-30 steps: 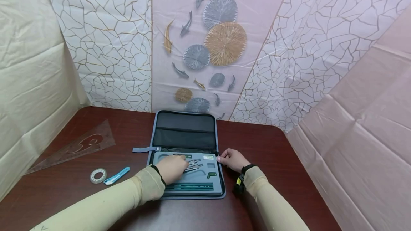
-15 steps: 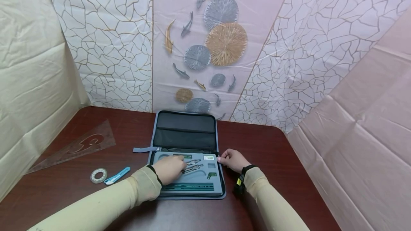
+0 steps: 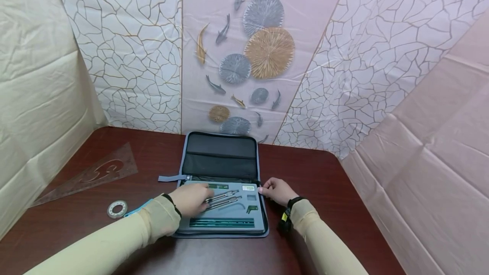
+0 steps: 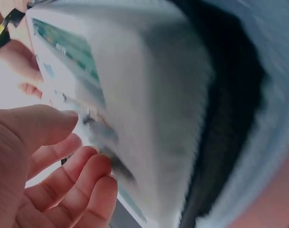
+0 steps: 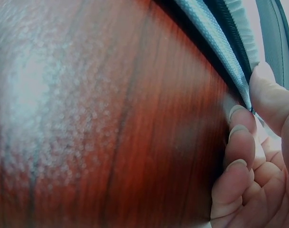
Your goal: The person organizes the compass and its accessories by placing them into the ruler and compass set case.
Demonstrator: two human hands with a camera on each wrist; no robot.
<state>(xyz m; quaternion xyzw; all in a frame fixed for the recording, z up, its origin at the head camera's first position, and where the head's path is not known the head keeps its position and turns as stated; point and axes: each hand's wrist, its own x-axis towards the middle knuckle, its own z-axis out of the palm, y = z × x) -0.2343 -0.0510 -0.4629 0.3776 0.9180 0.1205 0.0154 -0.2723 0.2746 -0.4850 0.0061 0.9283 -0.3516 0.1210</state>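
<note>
A blue zippered drawing-set case (image 3: pixel 218 166) lies unfolded on the table. Its grey tray (image 3: pixel 259 220) holds two metal compasses (image 3: pixel 226 201), dark green pencils (image 3: pixel 221 223) and a small green fitting (image 3: pixel 252 209). My left hand (image 3: pixel 192 200) is over the tray's left side, overlapping the compasses' left ends in the head view. In the left wrist view its loosely bent fingers (image 4: pixel 87 175) and thumb stand apart, with nothing held between them. My right hand (image 3: pixel 279 191) pinches the case's right edge, thumb on the rim and fingertips (image 5: pixel 240 142) below it.
A clear triangular ruler (image 3: pixel 91 175) lies at the far left of the table. Nearer are a roll of tape (image 3: pixel 116 209) and a blue utility knife (image 3: pixel 133 211), partly behind my left sleeve. A strap (image 3: pixel 170 178) sticks out left from the case. Patterned cloth hangs behind.
My left hand has slid left across the tray, showing more of the compasses and pencils. The left sleeve now covers part of the utility knife. My right hand has stayed in place.
</note>
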